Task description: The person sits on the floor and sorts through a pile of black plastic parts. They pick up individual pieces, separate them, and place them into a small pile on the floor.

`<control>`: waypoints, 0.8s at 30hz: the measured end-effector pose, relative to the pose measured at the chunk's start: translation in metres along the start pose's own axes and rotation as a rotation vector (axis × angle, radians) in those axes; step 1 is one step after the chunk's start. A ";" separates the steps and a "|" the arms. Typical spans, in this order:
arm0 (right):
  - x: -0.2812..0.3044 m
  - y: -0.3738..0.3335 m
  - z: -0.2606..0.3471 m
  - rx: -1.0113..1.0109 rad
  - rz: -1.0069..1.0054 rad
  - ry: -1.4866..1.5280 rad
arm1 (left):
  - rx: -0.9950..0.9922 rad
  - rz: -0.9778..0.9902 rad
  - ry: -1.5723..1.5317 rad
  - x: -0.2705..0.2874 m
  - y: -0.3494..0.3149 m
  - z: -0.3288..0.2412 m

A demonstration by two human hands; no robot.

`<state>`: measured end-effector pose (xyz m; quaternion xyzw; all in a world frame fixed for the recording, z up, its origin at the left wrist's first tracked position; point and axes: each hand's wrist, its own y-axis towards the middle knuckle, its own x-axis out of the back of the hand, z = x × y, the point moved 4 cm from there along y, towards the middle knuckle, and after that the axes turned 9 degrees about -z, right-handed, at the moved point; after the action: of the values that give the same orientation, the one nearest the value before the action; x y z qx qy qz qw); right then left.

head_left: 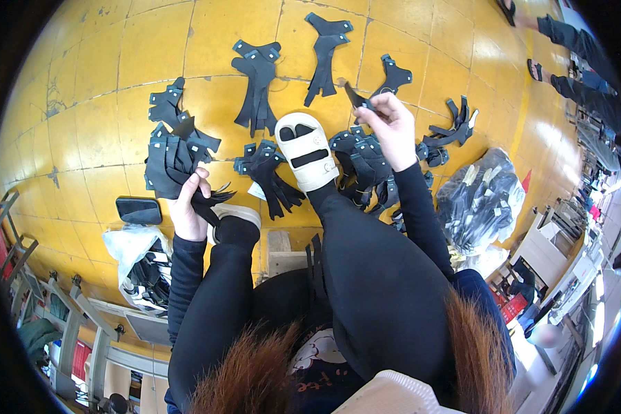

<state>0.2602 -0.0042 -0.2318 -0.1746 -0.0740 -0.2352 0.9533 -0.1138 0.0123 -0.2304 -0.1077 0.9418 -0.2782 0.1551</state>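
Between the thumb and fingers of my right hand point(392, 131) is a small black cut piece point(356, 97), raised above the floor, its pointed end up and to the left. My left hand point(190, 205) is closed round several black strips point(214, 198), next to a pile of black cut pieces point(165, 165) on the floor at the left. More stacks of flat black pieces with small pale labels lie ahead: one stack point(257, 86) left of centre, another point(326, 52) farther off, and a smaller one point(393, 74) beyond my right hand.
A dark phone point(139, 210) lies on the yellow tiled floor left of my feet. Clear plastic bags of black pieces stand at the left point(145, 265) and right point(479, 200). My white sandal point(306, 152) rests between piles. Another person's legs point(576, 41) show at the far right.
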 end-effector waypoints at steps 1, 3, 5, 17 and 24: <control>0.004 0.000 0.004 -0.042 -0.002 0.060 | 0.008 0.015 -0.004 -0.003 -0.001 0.000; 0.016 0.003 -0.007 -0.067 0.008 0.038 | 0.020 0.028 0.014 -0.003 -0.001 0.002; 0.020 0.005 -0.009 -0.053 0.058 -0.095 | 0.033 0.053 0.020 -0.003 -0.001 0.002; -0.030 0.005 0.016 0.000 0.288 -0.054 | 0.054 0.068 -0.045 -0.002 -0.004 0.003; -0.107 -0.002 0.022 -0.185 0.635 0.103 | 0.081 0.108 -0.073 -0.011 -0.006 -0.001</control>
<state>0.1639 0.0475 -0.2351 -0.2629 0.0539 0.0593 0.9615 -0.1030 0.0109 -0.2241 -0.0604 0.9279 -0.3033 0.2082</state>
